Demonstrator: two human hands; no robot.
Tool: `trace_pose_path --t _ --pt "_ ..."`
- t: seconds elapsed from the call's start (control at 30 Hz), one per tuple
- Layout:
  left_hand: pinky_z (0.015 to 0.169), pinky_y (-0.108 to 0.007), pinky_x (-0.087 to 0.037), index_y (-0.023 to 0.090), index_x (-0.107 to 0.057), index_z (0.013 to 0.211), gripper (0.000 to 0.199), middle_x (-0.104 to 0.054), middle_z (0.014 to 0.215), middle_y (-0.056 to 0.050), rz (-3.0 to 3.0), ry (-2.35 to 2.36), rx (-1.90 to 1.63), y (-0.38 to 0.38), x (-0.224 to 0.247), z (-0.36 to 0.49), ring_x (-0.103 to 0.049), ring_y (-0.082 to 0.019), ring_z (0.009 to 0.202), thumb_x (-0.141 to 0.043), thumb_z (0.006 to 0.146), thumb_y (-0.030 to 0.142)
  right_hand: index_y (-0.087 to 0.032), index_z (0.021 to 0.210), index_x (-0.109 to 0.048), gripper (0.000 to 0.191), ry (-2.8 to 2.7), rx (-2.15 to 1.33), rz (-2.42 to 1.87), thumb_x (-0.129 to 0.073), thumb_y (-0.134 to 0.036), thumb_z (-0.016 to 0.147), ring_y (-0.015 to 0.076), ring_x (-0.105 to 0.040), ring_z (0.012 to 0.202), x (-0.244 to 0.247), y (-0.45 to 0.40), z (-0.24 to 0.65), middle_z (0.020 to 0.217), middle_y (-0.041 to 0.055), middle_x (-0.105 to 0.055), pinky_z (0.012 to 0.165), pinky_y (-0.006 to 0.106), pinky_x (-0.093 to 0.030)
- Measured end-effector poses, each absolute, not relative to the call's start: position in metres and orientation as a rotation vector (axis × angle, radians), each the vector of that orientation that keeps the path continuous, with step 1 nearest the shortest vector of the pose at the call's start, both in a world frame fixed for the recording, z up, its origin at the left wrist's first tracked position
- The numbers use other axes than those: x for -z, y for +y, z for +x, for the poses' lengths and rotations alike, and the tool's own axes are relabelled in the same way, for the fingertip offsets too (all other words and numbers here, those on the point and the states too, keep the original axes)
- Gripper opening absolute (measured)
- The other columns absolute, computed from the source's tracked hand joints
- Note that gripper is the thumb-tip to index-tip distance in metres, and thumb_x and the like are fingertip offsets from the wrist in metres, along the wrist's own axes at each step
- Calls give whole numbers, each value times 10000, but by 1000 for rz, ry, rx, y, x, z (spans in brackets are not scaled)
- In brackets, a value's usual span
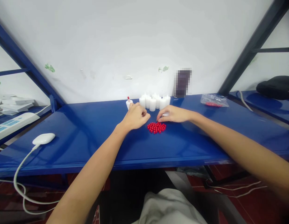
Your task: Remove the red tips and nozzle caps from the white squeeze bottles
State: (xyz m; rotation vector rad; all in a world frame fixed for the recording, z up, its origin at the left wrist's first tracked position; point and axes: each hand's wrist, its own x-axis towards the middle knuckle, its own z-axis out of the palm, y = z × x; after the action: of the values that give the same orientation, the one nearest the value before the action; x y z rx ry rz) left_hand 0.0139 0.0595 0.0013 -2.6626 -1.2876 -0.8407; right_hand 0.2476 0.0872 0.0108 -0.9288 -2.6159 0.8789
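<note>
Small red caps (156,128) lie in a pile on the blue table (88,133). Behind them stand several white bottles (152,105) in a group near the wall. At the group's left is a white bottle with a red tip (128,101), partly hidden behind my left hand (135,116). The fingers of my left hand are curled closed; what they hold, if anything, is hidden. My right hand (171,114) is at the pile's back edge, its fingers pinched around something white, with the fingertips close to the red caps.
A clear bag with red pieces (213,101) lies at the back right. A pixelated dark object (182,83) leans on the wall. At the left are a white rounded device (44,138) with a cable and a power strip (16,125). Blue frame posts rise at both sides.
</note>
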Motion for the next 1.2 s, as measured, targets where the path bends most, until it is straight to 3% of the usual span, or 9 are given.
trace_pose_path --t 0.1,0.2,0.37,0.53,0.83,0.93,1.03,1.1,1.2 --pt "591 -309 -310 165 -492 494 307 -485 481 7 -2784 -1355 871 58 -3 13 -409 -127 526 -477 799 196 -168 984 -768 267 -2597 -789 -937 -603 -346 872 204 -675 893 -8 87 246 995 50 -768 842 318 -471" --pt "545 -291 -278 161 -518 534 314 -494 492 17 -2833 -1384 897 56 -4 13 -398 -106 478 -464 842 186 -172 982 -766 278 -2554 -671 -950 -552 -330 902 200 -677 860 -3 87 244 980 53 -770 817 319 -471" --pt "574 -281 -320 160 -593 706 345 -585 609 -8 -2876 -1223 803 58 1 15 -486 -131 539 -391 976 234 -165 995 -767 284 -2545 -654 -968 -556 -328 897 179 -663 789 -3 86 245 956 54 -769 759 304 -471" --pt "604 -293 -351 165 -626 731 331 -621 688 -42 -2793 -1164 644 62 8 14 -553 -171 630 -435 978 273 -164 991 -774 299 -2577 -746 -994 -592 -368 872 168 -645 725 -7 86 247 883 45 -762 708 299 -468" --pt "758 -281 -462 198 -677 1099 272 -725 974 -41 -3003 -911 891 65 9 14 -650 -160 831 -421 1031 259 -172 969 -758 232 -2572 -609 -988 -612 -285 829 192 -654 820 -6 85 245 924 41 -751 772 315 -463" --pt "758 -270 -471 201 -667 1117 239 -707 963 -40 -2965 -868 1080 66 8 14 -631 -148 822 -451 1021 238 -167 914 -734 190 -2393 -786 -981 -643 -308 825 146 -619 696 -4 84 242 847 24 -724 676 285 -461" --pt "684 -257 -469 205 -633 1187 236 -666 921 -30 -2884 -897 1235 63 7 14 -576 -131 715 -501 994 240 -159 865 -691 190 -2066 -1159 -918 -692 -342 813 84 -506 494 -5 81 237 637 -27 -626 511 244 -392" --pt "663 -262 -467 209 -601 1241 271 -644 914 -26 -2849 -903 1264 59 5 15 -538 -125 668 -507 991 255 -155 838 -663 196 -1858 -1373 -820 -730 -332 786 76 -486 452 -6 79 233 554 -49 -568 467 234 -361" --pt "749 -290 -485 203 -594 1264 284 -636 968 -44 -2788 -883 1242 53 3 18 -564 -142 756 -471 1019 275 -153 816 -638 209 -1668 -1573 -716 -765 -308 756 84 -516 456 -6 77 230 559 -42 -582 444 229 -358"
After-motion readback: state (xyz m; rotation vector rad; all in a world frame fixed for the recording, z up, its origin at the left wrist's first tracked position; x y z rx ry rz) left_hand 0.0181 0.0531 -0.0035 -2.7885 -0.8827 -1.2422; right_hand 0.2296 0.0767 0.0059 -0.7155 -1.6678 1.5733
